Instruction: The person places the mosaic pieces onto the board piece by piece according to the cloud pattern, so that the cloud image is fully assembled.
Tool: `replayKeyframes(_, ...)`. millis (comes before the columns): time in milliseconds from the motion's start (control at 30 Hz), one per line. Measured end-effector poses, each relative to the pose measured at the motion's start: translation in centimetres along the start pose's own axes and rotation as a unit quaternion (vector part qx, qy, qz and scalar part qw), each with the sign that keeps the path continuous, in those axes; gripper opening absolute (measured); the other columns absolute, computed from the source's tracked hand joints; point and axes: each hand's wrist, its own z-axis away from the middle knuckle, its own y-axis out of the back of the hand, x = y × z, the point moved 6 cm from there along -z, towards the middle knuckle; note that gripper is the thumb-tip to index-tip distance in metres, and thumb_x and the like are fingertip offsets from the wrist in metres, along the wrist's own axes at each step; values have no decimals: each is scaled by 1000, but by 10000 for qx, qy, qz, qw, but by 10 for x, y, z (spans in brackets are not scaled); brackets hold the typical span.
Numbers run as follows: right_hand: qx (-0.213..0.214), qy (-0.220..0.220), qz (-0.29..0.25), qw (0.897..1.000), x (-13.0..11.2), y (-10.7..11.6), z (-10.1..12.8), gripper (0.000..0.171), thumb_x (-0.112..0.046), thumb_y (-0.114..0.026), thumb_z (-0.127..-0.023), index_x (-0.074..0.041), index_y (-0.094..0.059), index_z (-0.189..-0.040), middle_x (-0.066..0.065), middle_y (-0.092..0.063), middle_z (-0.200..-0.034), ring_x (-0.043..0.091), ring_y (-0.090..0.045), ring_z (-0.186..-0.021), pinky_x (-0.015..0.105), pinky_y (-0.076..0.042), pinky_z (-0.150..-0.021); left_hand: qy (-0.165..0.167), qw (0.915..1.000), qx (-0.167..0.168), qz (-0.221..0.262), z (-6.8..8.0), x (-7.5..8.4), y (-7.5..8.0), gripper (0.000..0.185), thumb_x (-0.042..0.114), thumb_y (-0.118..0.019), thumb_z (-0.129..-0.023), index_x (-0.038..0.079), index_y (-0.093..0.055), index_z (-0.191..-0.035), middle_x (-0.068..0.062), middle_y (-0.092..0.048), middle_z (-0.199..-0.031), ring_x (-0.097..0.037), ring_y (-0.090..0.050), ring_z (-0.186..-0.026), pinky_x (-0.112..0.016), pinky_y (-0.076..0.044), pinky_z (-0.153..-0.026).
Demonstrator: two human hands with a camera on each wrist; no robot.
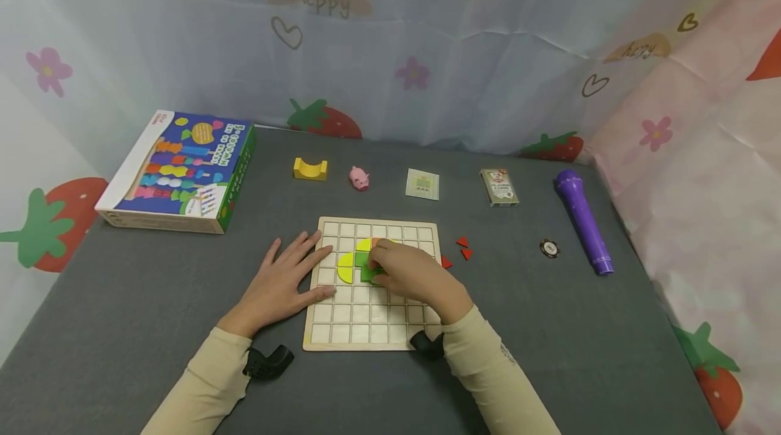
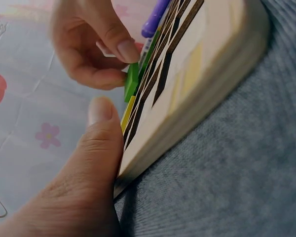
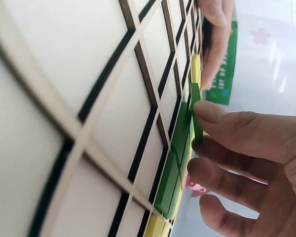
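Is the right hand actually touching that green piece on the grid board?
Touching. The right wrist view shows the right hand pinching the green piece edge-on at its fingertips, over the wooden grid board.

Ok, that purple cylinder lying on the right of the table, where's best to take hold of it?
Probably the middle of the purple cylinder, from above, fingers across its narrow width. It lies flat, long axis running away from the person, sides clear; the black disc sits apart on its left. The right hand is nearer.

green pc (image 1: 368,273), yellow pcs (image 1: 346,268), purple tube (image 1: 582,219)
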Motion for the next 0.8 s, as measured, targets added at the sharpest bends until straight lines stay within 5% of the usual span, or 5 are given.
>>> replayKeyframes(533,-92,59,653,9978,-15,-5,-11,15,-23,-73,-86,-16,-70,-99,-4,-60,-98,8,-57,-84,24,-52,-77,17,9999,124,49,-1,0,3,72,60,-58,-86,24,-43,-146,-5,-27,-157,-28,-23,-145,-60,-7,-115)
replayKeyframes(800,-112,6,552,9984,-9,-4,-11,16,-25,-71,-88,-17,-69,-102,-4,-60,-99,9,-57,-83,25,-52,-76,-47,9998,190,62,-1,0,1,71,61,-58,-87,25,-43,-146,-4,-28,-157,-28,-24,-144,-60,-8,-114)
